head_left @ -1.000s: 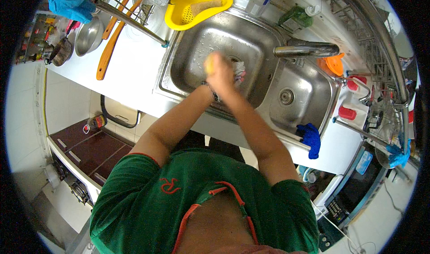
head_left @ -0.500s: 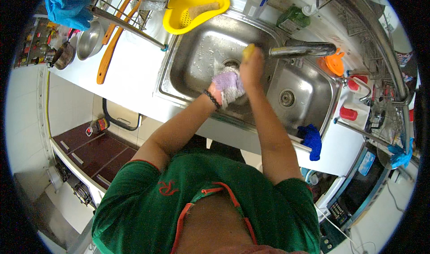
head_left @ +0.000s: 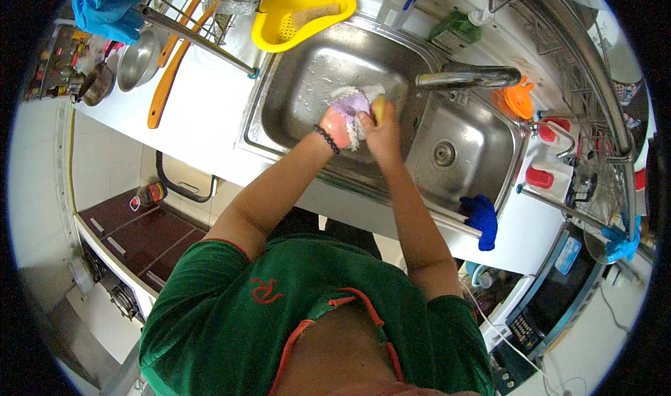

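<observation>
Over the left basin of the steel sink (head_left: 286, 81), my left hand (head_left: 337, 128) is closed on a wet purple and white cloth (head_left: 351, 104). Part of the cloth hangs below the hand. Close against its right side, my right hand (head_left: 383, 134) grips what looks like a yellow bar of soap (head_left: 379, 108), with the thumb toward the cloth. The fingers of both hands are partly hidden. Water drops dot the basin floor behind the cloth.
A yellow strainer (head_left: 269, 29) holding a brown scrubber sits at the sink's back left corner. The faucet (head_left: 468, 76) reaches over the right side. A green bottle (head_left: 454, 31) stands behind it. A blue cloth (head_left: 480, 221) hangs over the front right edge.
My right hand has come down and nearer to me with the yellow bar, which now sits beside the cloth. My left hand still holds the cloth and has shifted slightly.
</observation>
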The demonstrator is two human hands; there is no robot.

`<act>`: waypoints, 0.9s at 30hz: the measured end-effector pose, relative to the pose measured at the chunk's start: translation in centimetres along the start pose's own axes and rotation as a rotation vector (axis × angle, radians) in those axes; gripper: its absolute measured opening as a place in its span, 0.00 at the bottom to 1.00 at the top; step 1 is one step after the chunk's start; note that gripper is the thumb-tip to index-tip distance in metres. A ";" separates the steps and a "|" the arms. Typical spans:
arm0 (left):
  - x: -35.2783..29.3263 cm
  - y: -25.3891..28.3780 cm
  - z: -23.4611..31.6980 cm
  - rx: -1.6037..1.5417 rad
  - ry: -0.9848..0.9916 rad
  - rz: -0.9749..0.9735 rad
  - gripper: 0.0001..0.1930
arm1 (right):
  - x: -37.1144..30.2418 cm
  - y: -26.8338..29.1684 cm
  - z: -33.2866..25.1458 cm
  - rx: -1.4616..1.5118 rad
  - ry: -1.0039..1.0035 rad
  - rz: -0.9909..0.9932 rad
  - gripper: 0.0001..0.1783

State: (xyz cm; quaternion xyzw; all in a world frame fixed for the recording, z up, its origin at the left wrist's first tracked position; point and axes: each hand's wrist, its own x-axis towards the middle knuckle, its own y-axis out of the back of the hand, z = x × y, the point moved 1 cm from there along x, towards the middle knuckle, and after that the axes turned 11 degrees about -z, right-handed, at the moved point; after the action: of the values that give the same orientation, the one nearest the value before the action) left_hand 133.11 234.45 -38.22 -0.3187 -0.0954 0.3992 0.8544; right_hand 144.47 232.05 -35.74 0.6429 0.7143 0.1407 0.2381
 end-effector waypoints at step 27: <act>-0.3 -3.7 1.5 -0.763 -0.084 0.054 0.15 | 3.8 -1.3 -4.0 -0.304 0.114 0.141 0.11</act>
State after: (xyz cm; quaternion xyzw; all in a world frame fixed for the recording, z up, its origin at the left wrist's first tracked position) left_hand 134.58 233.21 -34.76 -0.5996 -0.2637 0.3701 0.6588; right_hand 141.09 236.06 -33.64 0.6390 0.6502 0.2995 0.2815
